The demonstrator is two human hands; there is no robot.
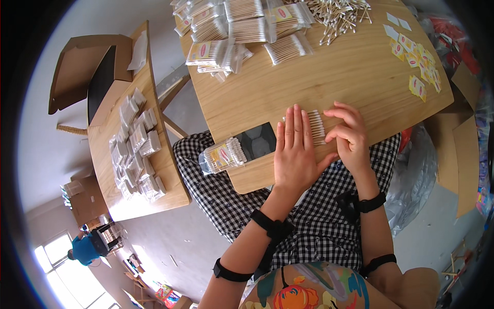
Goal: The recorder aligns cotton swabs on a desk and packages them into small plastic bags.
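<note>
My left hand [297,154] lies flat with its fingers stretched out over a row of cotton swabs [316,126], covering part of it. At the row's right end is my right hand [351,138], its fingers bent and apart with nothing visible in them. Left of my left hand, a dark grey flat pad [259,140] lies at the table's near edge. An open clear bag of cotton swabs [225,155] with a yellow and white card in it rests over the pad's left end.
Bagged swabs [249,31] are piled at the table's far left, with loose swabs [339,18] beside them. Yellow cards [419,59] lie scattered at the right. A side table [170,193] holds more packs [136,144] and an open carton [85,72]. Another person [87,250] is far off, lower left.
</note>
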